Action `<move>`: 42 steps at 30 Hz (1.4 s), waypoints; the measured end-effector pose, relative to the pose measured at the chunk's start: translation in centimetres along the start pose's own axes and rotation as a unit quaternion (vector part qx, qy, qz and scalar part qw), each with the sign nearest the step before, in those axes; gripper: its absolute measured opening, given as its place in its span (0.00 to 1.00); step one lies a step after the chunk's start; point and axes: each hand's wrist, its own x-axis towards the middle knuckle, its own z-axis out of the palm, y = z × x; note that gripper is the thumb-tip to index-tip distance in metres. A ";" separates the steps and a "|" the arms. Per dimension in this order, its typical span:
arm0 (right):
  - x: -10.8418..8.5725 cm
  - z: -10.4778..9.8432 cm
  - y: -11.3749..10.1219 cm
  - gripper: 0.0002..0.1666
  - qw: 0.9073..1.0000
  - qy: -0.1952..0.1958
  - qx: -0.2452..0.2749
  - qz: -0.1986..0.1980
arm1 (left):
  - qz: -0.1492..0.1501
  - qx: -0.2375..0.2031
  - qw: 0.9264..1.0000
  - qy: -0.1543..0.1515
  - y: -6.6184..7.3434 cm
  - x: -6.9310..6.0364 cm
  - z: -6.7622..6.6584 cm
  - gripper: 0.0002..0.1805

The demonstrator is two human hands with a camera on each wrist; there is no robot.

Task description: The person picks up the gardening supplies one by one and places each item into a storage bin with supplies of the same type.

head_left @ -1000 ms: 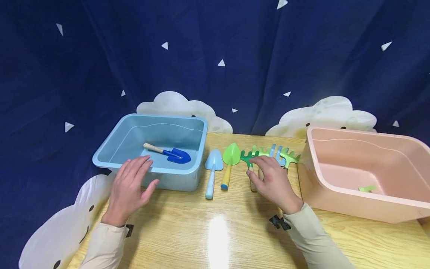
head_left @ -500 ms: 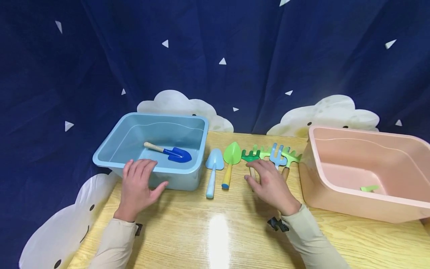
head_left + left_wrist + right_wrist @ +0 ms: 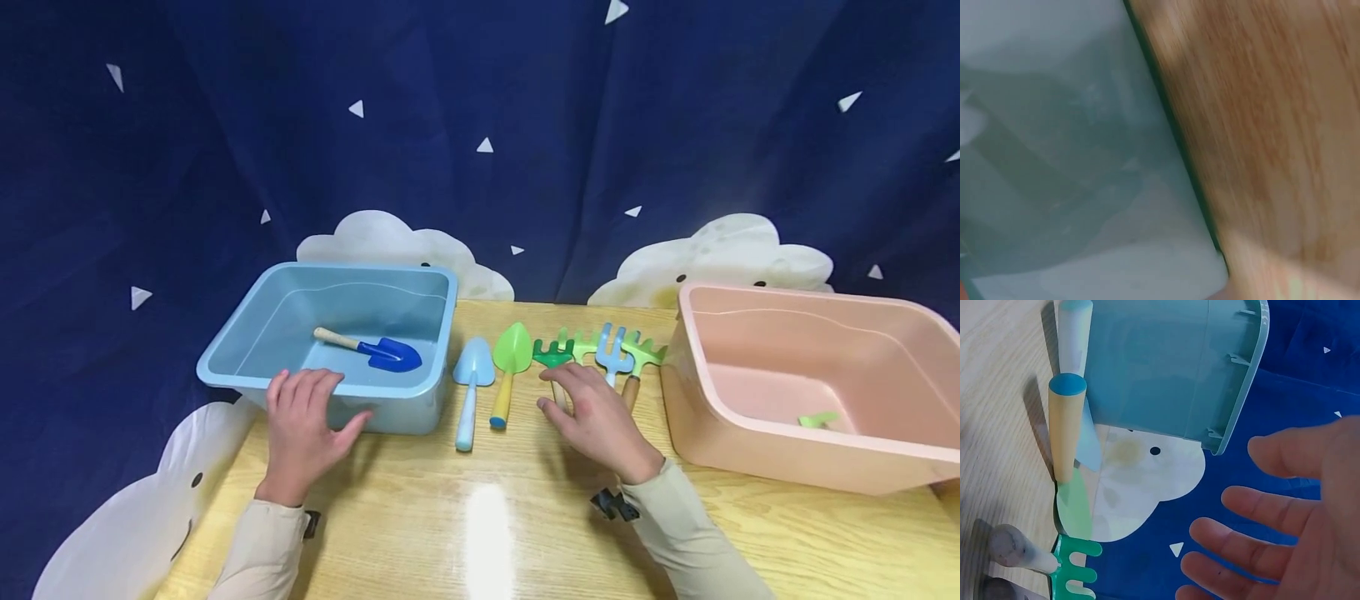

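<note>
At the front rim of the light blue bin (image 3: 390, 388), my left hand (image 3: 303, 437) has its fingers relaxed and spread; whether they touch the rim I cannot tell. Inside that bin lies a dark blue trowel (image 3: 393, 356) with a wooden handle. My right hand (image 3: 600, 421) hovers over the handles of a dark green rake (image 3: 553, 357) and a blue fork (image 3: 613, 360), partly hiding both. In the right wrist view its fingers (image 3: 1244, 547) are loosely extended, holding nothing. Left of it lie a green trowel (image 3: 513, 350) with a yellow handle and a light blue trowel (image 3: 467, 404).
A pink bin (image 3: 765, 454) stands at the right with a light green piece (image 3: 817, 420) inside. Two light green rakes, one behind (image 3: 582, 343) and one with a brown handle (image 3: 647, 353), lie near it. A dark blue curtain (image 3: 450, 183) hangs behind the table (image 3: 420, 517).
My left hand has moved right along the front of the blue bin. My right hand has shifted slightly left and nearer, uncovering more of the fork and rakes. The tools have not moved.
</note>
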 end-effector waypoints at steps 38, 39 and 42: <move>-0.5 0.9 0.7 0.22 0.998 -0.049 0.030 0.041 | -0.033 -0.034 0.997 0.061 0.3 -0.2 0.8 0.34; -0.5 1.0 0.8 0.22 0.997 -0.049 0.030 0.043 | -0.032 -0.034 0.997 0.056 0.4 -0.1 0.9 0.34; 0.1 1.4 0.8 0.23 0.997 -0.053 0.036 0.040 | -0.030 -0.031 0.998 0.056 0.3 0.0 0.8 0.33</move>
